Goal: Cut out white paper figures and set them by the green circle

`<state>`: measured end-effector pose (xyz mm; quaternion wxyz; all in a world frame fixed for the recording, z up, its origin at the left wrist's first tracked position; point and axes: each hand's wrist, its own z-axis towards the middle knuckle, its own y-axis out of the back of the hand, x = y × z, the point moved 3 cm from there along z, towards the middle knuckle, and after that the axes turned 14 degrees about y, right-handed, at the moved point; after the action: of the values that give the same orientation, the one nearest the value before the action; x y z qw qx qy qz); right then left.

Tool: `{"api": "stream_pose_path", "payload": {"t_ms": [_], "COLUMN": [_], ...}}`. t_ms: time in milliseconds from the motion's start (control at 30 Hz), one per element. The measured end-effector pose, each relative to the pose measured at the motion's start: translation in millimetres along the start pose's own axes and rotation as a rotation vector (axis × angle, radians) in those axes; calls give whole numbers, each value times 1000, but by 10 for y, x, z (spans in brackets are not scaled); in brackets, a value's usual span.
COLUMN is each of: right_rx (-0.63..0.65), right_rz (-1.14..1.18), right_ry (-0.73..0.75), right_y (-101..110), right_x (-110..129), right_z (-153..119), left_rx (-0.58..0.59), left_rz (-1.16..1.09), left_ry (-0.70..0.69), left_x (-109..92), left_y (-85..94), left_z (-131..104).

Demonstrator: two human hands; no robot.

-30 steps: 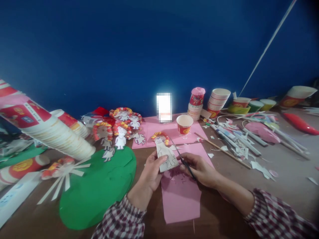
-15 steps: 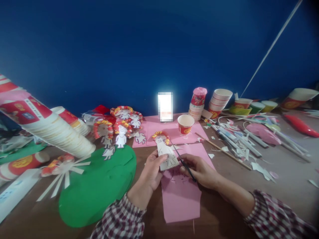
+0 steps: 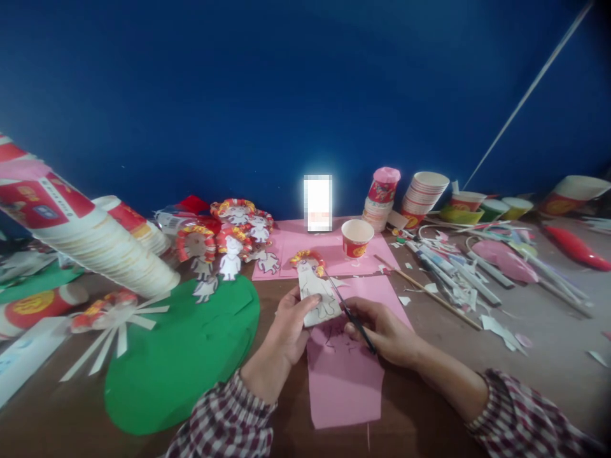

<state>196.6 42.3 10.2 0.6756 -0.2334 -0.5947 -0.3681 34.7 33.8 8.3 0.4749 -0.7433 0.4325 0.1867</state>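
My left hand (image 3: 289, 324) pinches a white paper cutout (image 3: 315, 294) with a figure drawn in dark line, its top ringed by a red and yellow curled edge. In my right hand (image 3: 382, 327) is a pair of scissors (image 3: 357, 327) with dark handles, blades pointing up and left beside the cutout's right edge. Whether the blades touch the paper I cannot tell. Below both hands lies a pink paper sheet (image 3: 346, 388) with dark marks. Beyond the cutout, a red and white paper cup (image 3: 357, 240) stands upright on another pink sheet (image 3: 305, 238).
On the left lie a green paper oval (image 3: 181, 362), several finished-looking paper figures (image 3: 230, 257) and a leaning stack of paper cups (image 3: 109, 248). To the right are a wooden stick (image 3: 429, 292), markers (image 3: 443, 267), paper scraps (image 3: 501, 331) and upright cup stacks (image 3: 424, 197). A lit, pixelated rectangle (image 3: 318, 202) stands behind.
The view has shifted slightly. My hands keep nearly the same pose, with the cutout and the scissors still held close together.
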Motion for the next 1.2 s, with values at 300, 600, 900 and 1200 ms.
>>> {"api": "stream_pose_path", "payload": {"t_ms": [300, 600, 900, 1200], "right_rx": [36, 52, 64, 56], "right_rz": [-56, -74, -91, -77], "right_ry": [-43, -50, -51, -62], "right_y": [5, -3, -6, -12], "right_x": [-12, -12, 0, 0], "right_z": [-8, -4, -4, -1], "left_rx": [-10, -49, -34, -40], "left_rz": [-28, -52, -69, -73], "left_ry": [2, 2, 11, 9], "left_x": [5, -12, -4, 2], "left_y": [27, 21, 32, 31], "left_z": [26, 8, 27, 20]}}
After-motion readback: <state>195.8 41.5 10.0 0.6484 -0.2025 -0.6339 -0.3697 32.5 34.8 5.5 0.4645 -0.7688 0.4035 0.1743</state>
